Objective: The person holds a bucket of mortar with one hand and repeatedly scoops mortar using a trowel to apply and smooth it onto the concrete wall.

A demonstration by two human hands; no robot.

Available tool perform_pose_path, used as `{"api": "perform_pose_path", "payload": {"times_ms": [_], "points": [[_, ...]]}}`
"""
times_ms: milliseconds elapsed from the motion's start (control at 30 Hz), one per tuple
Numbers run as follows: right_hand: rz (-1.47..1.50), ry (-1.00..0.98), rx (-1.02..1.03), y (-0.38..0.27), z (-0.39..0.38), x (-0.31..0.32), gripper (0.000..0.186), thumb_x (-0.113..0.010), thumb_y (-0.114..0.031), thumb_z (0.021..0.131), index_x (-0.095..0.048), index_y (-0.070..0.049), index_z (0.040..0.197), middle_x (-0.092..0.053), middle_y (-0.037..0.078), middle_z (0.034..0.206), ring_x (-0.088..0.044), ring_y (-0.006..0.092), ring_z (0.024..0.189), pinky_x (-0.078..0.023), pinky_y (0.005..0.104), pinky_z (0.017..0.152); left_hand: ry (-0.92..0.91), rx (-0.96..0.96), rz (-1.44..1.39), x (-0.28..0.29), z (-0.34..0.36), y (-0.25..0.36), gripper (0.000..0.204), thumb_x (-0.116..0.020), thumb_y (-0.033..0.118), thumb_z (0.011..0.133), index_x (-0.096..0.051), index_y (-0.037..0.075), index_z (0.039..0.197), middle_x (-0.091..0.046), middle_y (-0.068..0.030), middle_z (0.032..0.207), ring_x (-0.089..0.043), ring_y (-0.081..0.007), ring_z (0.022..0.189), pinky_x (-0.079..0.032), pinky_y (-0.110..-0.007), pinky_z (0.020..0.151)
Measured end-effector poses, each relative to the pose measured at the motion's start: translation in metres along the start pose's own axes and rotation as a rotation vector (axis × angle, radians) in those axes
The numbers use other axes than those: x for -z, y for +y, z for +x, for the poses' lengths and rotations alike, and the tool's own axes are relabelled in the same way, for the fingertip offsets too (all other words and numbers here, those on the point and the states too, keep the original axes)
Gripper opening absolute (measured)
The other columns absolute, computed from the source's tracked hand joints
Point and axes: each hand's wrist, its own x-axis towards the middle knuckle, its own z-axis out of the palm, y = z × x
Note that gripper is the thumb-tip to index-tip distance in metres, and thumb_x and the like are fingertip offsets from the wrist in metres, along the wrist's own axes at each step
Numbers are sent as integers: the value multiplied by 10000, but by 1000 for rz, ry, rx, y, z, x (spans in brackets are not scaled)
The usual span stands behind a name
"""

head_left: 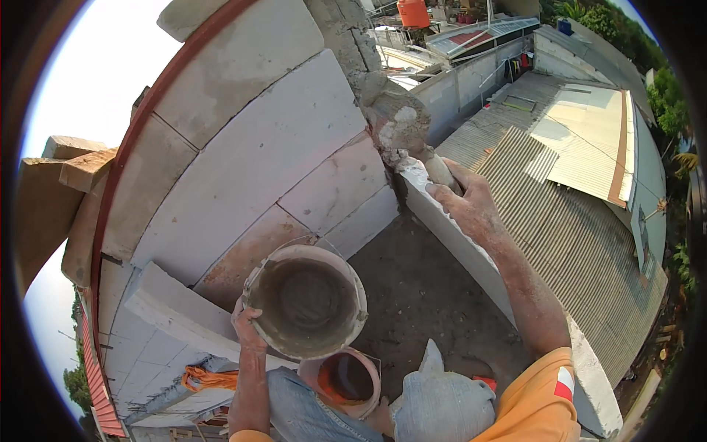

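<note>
My left hand (249,325) grips the rim of a mortar-caked bucket (353,274), tilted so its nearly bare, grey-coated inside faces me. Over to the right, my right hand (475,202) is closed at the top of a low white block wall (453,232). Its fingers curl around a pale rounded piece (440,172) whose kind I cannot make out. Just beyond the fingers, wet grey mortar (398,136) clings in lumps where the low wall meets the taller block wall (258,132). Below the bucket stands a second, pinkish bucket (375,368) with dark contents, beside my knees.
Grey dusty floor (412,295) lies between the walls. A loose white block slab (177,306) leans at the left, near orange cloth or cord (210,379). Past the low wall, corrugated roofs (545,214) lie below. Timber pieces (88,169) jut out at the upper left.
</note>
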Motion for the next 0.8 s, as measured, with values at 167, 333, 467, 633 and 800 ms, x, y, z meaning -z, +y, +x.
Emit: {"api": "perform_pose_path", "payload": {"times_ms": [167, 333, 467, 633, 800], "points": [[-249, 151, 139, 19, 68, 0, 560, -721, -259, 897, -565, -1, 1369, -672, 240, 1203, -655, 336, 1139, -499, 420, 988, 83, 39, 18, -1, -5, 4, 623, -494, 15, 651, -563, -62, 1266, -660, -183, 1162, -674, -311, 1026, -561, -413, 952], [-340, 305, 307, 36, 115, -12, 589, -729, -307, 885, -560, -30, 1377, -676, 217, 1086, -657, 378, 1055, -508, 471, 927, 88, 46, 96, 8, -6, 3, 624, -483, 16, 657, -566, -51, 1271, -660, -174, 1175, -667, -313, 1047, -546, -420, 977], [-493, 412, 402, 34, 135, -27, 555, -698, -249, 894, -549, -68, 1398, -630, 174, 960, -668, 351, 940, -550, 467, 797, 116, 97, 114, 12, -4, 2, 636, -492, 43, 670, -561, -25, 1299, -652, -160, 1202, -644, -314, 1098, -520, -425, 1005], [-799, 553, 687, 66, 166, -50, 545, -638, -120, 863, -530, -15, 1388, -587, 144, 913, -665, 286, 870, -579, 387, 654, 119, 95, 150, 3, -10, 9, 654, -498, 50, 664, -558, -22, 1311, -649, -158, 1221, -638, -314, 1105, -512, -418, 1012], [-891, 501, 816, 87, 158, -39, 515, -600, -73, 852, -520, 60, 1344, -579, 129, 879, -662, 272, 786, -583, 359, 624, 79, 117, 151, 2, -12, 12, 659, -496, 44, 657, -558, -25, 1309, -647, -158, 1229, -635, -310, 1105, -513, -414, 1009]]}}
